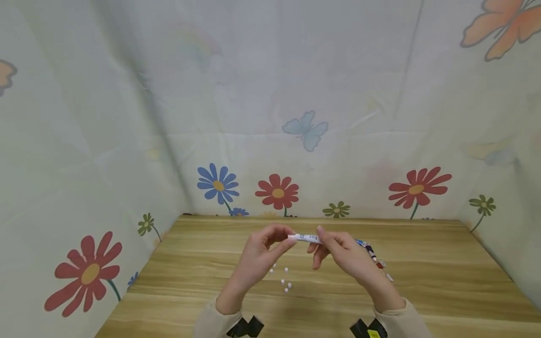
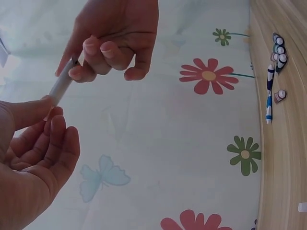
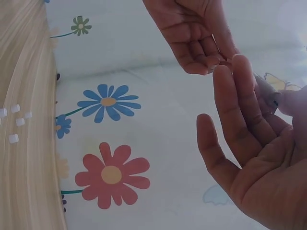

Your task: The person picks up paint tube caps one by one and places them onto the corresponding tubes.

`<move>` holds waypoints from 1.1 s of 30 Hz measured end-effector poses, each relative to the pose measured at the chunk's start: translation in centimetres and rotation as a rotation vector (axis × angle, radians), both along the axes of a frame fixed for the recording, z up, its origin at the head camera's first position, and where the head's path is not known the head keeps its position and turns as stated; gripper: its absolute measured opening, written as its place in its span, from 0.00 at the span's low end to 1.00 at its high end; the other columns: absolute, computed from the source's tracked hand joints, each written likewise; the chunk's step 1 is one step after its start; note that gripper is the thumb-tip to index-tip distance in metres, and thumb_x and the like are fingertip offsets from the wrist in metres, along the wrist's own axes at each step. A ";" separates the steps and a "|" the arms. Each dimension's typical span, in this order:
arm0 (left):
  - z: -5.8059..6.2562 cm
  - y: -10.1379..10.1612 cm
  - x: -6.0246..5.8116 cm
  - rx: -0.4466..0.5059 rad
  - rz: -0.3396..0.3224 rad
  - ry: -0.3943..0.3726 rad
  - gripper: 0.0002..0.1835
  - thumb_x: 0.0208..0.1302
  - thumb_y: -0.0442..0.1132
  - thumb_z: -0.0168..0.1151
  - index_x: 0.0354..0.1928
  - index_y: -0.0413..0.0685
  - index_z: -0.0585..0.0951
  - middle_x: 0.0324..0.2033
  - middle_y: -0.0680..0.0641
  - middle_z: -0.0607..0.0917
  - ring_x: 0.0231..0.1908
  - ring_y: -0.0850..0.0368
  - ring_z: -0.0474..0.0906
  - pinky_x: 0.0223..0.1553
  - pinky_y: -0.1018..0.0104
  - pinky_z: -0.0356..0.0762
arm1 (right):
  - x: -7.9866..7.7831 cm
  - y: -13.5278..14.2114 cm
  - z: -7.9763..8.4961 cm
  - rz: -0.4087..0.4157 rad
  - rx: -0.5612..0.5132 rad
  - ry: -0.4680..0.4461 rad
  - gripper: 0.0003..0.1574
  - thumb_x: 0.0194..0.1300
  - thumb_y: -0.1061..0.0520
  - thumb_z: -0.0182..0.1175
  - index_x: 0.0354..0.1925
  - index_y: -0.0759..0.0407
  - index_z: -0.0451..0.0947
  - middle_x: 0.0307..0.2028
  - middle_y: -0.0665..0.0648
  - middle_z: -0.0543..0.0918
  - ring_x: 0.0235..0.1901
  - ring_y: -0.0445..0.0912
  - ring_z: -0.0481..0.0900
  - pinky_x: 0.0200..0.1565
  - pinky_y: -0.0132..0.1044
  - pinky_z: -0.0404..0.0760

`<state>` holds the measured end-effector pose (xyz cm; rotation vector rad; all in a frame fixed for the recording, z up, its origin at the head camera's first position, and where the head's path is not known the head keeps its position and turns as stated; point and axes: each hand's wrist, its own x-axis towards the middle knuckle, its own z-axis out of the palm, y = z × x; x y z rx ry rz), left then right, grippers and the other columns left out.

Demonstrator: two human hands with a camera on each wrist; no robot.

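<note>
A small white paint tube (image 1: 307,238) with blue print is held level above the table between both hands. My left hand (image 1: 258,253) pinches its white-capped end between thumb and fingertips, covering part of the cap. With thumb and fingers, my right hand (image 1: 344,251) grips the other end; its remaining fingers are spread loosely. In the left wrist view the tube (image 2: 61,87) slants between the two hands, while in the right wrist view fingers hide most of it. Several small white caps (image 1: 282,281) lie on the table below, nearer the left hand.
The wooden table (image 1: 444,272) meets a flower-printed curtain (image 1: 359,155) at its back and sides. Right of the right hand, several coloured paint tubes (image 1: 372,253) lie in a loose row, partly behind that forearm. White caps show on some tubes (image 2: 279,50) in the left wrist view.
</note>
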<state>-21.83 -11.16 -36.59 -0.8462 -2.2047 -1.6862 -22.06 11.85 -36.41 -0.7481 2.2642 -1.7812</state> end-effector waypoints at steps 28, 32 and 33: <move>0.5 -0.5 0.3 0.019 -0.015 -0.052 0.07 0.66 0.38 0.69 0.44 0.47 0.85 0.39 0.50 0.86 0.40 0.52 0.82 0.47 0.58 0.82 | -0.1 1.8 -0.5 -0.168 -0.020 0.477 0.07 0.68 0.60 0.66 0.39 0.48 0.87 0.39 0.46 0.87 0.38 0.43 0.82 0.42 0.38 0.79; 0.5 -0.5 0.2 0.022 -0.018 -0.051 0.07 0.66 0.37 0.69 0.44 0.46 0.85 0.39 0.50 0.86 0.39 0.52 0.83 0.47 0.58 0.82 | 0.0 1.7 -0.3 -0.134 -0.021 0.397 0.07 0.71 0.59 0.63 0.38 0.50 0.87 0.37 0.47 0.87 0.38 0.44 0.83 0.44 0.40 0.78; 0.5 -0.5 0.2 0.021 -0.014 -0.051 0.07 0.66 0.37 0.69 0.44 0.47 0.85 0.39 0.51 0.87 0.39 0.53 0.83 0.47 0.58 0.82 | 0.0 1.7 -0.3 -0.129 -0.020 0.371 0.07 0.72 0.58 0.62 0.38 0.51 0.87 0.37 0.47 0.88 0.38 0.45 0.83 0.44 0.40 0.78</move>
